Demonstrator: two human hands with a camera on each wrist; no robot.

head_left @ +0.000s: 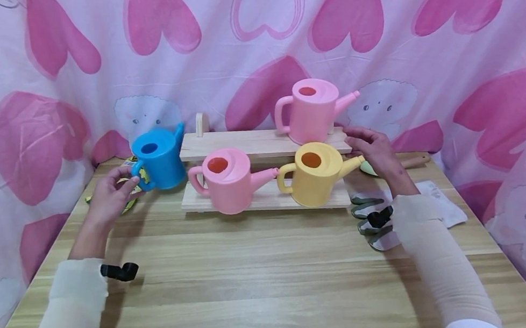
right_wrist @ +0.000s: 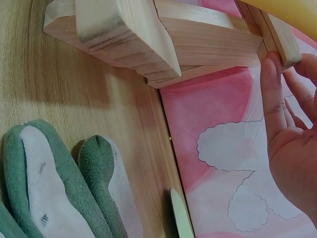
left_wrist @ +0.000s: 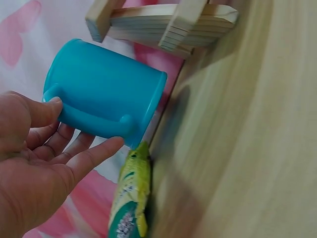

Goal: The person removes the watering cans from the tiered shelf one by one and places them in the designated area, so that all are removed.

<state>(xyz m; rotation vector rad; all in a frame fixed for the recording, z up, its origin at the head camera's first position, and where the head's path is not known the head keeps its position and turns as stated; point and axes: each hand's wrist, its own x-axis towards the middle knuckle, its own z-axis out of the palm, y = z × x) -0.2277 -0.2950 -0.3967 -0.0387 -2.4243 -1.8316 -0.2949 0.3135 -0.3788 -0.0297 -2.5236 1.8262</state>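
My left hand [head_left: 109, 195] pinches the handle of a blue watering can [head_left: 161, 162], thumb on top and fingers below. The left wrist view shows this can [left_wrist: 106, 87] held above the table, left of a two-tier wooden stand [head_left: 236, 144]. On the upper board stands a pink watering can [head_left: 312, 112], spout to the right. The lower board bears another pink watering can [head_left: 232, 189] and a yellow watering can [head_left: 315, 179]. At the upper board's right end, my right hand [head_left: 373, 148] grips the wood [right_wrist: 282, 42] between thumb and fingers.
Green-and-white gloves [head_left: 377, 221] lie on the table at the right, partly under my right forearm. Behind that hand is a wooden-handled tool [head_left: 414, 161] with a pale green blade. A yellow-green packet [left_wrist: 131, 198] lies behind my left hand. A heart-patterned curtain [head_left: 248, 36] hangs behind.
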